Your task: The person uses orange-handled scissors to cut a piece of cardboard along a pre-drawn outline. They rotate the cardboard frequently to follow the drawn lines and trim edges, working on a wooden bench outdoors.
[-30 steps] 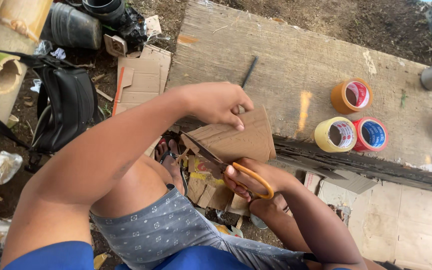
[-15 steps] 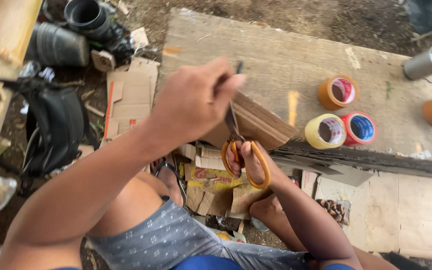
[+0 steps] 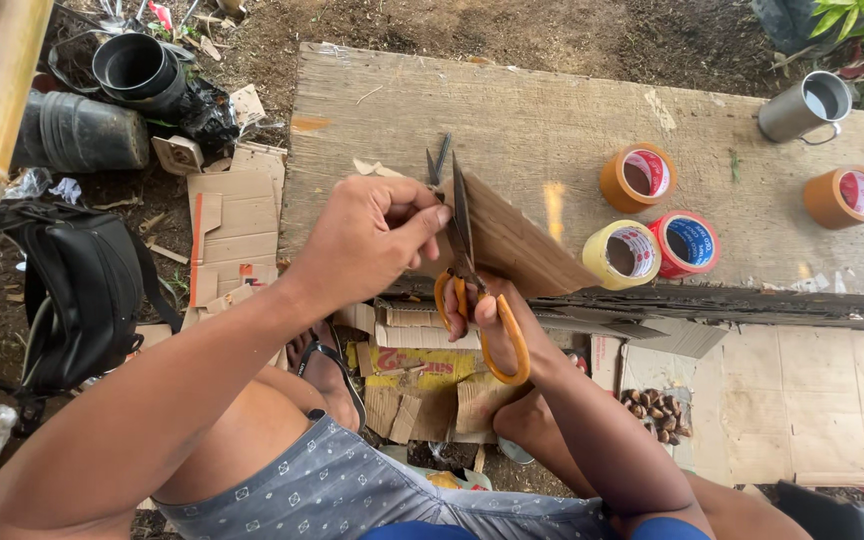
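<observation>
L hand: left hand (image 3: 372, 235) closed in a pinch, thumb + fingertips gripping the near-left edge of the cardboard piece (image 3: 512, 245), held tilted above the board edge.
R hand: right hand (image 3: 487, 315) w/ fingers curled through the orange loops of the scissors (image 3: 467, 260); grip closed on the handles.
Scissors: blades point up/away, set against the cardboard just right of the L fingertips. Blades look slightly parted, but can't tell for sure, seen edge-on.
Cardboard: brown, roughly wedge-shaped, over the near edge of the wooden board (image 3: 552, 110), btwn both hands.
Board top: dark pen-like item (image 3: 438, 160) just behind the L hand; orange tape roll (image 3: 637, 178), yellow tape roll (image 3: 622, 254), red tape roll (image 3: 687, 243) near together on the right; another orange roll (image 3: 845, 196) farther right; metal mug (image 3: 804, 105) at far right.
Ground: cardboard scraps (image 3: 237, 220) left of board, black bag (image 3: 82, 300), black pots (image 3: 137, 68).
</observation>
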